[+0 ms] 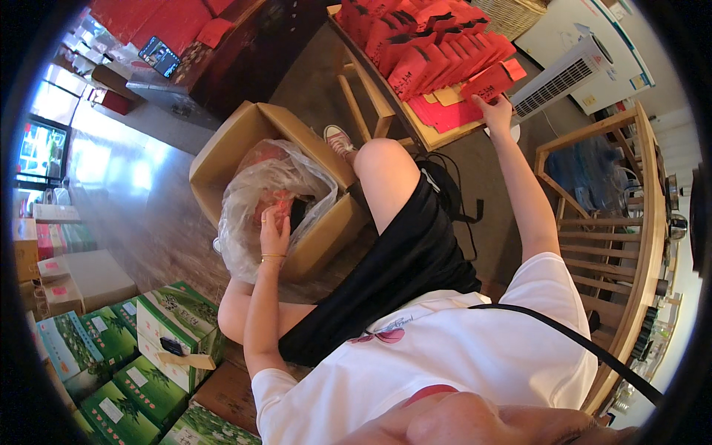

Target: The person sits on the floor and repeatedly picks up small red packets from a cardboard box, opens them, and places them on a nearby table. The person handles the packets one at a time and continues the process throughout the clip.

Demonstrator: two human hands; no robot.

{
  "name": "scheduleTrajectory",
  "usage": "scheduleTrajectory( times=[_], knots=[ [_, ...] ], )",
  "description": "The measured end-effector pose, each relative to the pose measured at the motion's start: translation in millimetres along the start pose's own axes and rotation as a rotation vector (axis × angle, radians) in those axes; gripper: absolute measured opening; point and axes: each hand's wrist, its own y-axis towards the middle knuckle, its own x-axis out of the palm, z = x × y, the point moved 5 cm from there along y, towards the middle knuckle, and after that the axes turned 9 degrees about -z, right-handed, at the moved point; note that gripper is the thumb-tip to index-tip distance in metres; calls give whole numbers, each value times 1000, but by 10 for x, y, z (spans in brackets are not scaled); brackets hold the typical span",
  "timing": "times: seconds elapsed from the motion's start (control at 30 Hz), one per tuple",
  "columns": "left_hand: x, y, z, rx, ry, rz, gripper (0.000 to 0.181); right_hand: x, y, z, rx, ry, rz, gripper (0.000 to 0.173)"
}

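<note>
My left hand point(273, 233) reaches into an open cardboard box point(320, 139) lined with a clear plastic bag point(250, 194). Its fingers touch something red point(282, 199) inside the bag; whether they grip it cannot be told. My right hand point(495, 114) holds a red paper packet point(488, 83) with dark writing by its lower edge, over the near corner of a wooden table point(434, 143). Many like red packets point(439, 64) stand in rows on that table, their tops open. Flat pink-red sheets point(439, 114) and small yellow pieces point(446, 95) lie beside them.
A white tower fan point(556, 78) stands right of the table. A wooden slatted chair point(603, 250) is at the right, with cables point(461, 217) on the floor before it. Green printed boxes point(150, 389) are stacked at lower left. A phone point(159, 57) rests on a dark counter at upper left.
</note>
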Motion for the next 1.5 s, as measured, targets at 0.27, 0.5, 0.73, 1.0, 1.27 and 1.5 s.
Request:
scheduleTrajectory(
  times=[0.27,0.5,0.73,1.0,1.27,1.5],
  knots=[
    [-42,-9,4,41,142,0,24,35,99,-170,-78,-300,174,46],
    [55,18,-17,4,46,-60,26,-22,141,-163,-96,-349,235,73],
    [69,-57,-158,-7,143,-99,26,90,164,-105,-206,-248,156,80],
    [-94,-219,44,81,173,-52,16,7,43,-63,-439,-175,191,69],
    [-873,-258,16,-69,781,305,61,25,-615,-815,-271,-156,239,81],
    [-894,-234,-812,-646,413,-119,54,1230,-1790,-2199,-760,38,-244,31]
  ],
)
